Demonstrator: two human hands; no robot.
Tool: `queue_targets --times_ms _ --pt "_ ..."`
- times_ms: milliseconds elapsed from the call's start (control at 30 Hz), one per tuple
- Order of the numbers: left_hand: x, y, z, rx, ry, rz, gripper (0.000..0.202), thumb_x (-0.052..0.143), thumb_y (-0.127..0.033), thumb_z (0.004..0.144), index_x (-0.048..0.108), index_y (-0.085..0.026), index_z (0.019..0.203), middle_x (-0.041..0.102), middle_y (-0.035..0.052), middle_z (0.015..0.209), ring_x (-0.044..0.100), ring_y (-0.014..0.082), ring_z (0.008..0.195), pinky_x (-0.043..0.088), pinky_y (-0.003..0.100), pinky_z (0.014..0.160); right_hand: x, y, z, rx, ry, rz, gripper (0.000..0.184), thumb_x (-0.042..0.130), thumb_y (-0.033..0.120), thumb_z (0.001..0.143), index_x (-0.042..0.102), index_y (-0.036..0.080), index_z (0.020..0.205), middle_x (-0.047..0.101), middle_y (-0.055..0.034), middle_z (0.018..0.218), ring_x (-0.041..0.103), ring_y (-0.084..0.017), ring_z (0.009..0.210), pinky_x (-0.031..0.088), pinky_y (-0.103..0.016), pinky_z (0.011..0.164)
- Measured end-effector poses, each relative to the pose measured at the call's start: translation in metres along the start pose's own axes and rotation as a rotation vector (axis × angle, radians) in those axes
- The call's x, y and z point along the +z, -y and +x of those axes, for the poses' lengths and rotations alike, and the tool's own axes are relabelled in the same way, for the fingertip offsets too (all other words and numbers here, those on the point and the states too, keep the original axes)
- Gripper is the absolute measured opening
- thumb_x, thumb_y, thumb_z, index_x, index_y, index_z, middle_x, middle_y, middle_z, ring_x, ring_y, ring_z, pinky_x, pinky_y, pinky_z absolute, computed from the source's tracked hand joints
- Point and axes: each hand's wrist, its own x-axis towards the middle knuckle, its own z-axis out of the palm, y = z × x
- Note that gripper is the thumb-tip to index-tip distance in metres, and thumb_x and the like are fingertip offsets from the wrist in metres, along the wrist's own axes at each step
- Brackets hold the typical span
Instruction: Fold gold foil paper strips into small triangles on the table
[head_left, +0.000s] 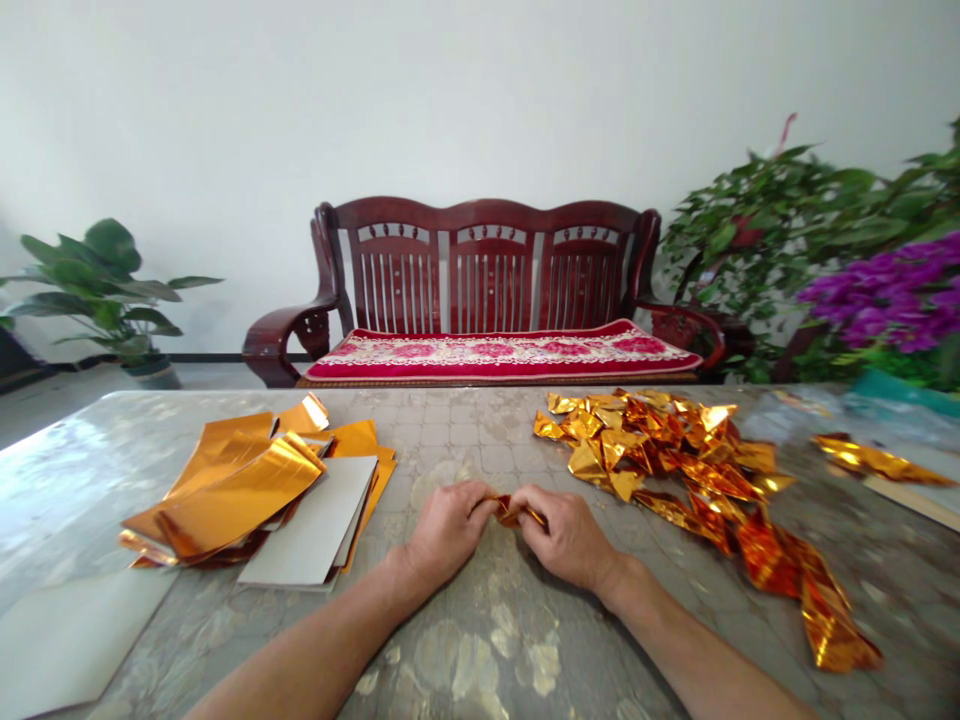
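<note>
Between my two hands is a small piece of folded gold foil paper (509,514), held low over the middle of the table. My left hand (450,525) pinches its left end between thumb and fingers. At the other end, my right hand (564,532) has its fingers closed round the paper, hiding part of it. Left of my hands lies a loose stack of flat gold foil sheets (232,490), with a white-backed sheet (311,525) on its near right side. On the right spreads a heap of folded gold foil pieces (645,440), trailing toward the near right.
The table (442,660) has a patterned grey cover. A pale sheet (75,635) lies at the near left. One more folded foil piece (877,460) rests by clear plastic (795,415) at far right. Behind stand a wooden bench (487,270), a potted plant (112,290) and purple flowers (892,295).
</note>
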Motion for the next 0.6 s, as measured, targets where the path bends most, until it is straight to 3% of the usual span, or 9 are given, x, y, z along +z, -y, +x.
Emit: queue_targets --times_ms 300,600 --pt "-0.0033 0.0019 0.0029 -0.035 -0.029 0.013 0.023 0.049 -0.021 0.093 0.072 -0.021 0.086 0.073 0.0017 0.081 0.065 0.0149 0.075 0.044 0.024 0.071 0.0021 -0.0008 -0.0016 -0.086 -0.027 -0.052 0.024 0.051 0.013 0.087 0.069 0.023 0.099 0.076 -0.0028 0.088 0.070 -0.016 0.079 0.047 -0.025 0.073" --pt "-0.0021 0.0023 0.0035 -0.052 0.015 -0.033 0.025 0.048 -0.022 0.092 0.071 -0.020 0.085 0.070 0.0009 0.074 0.063 0.0142 0.070 0.043 0.023 0.066 -0.0067 -0.0019 0.0012 -0.153 -0.029 -0.032 0.020 0.056 0.013 0.086 0.073 0.023 0.091 0.071 -0.0028 0.083 0.065 -0.015 0.076 0.046 -0.024 0.071"
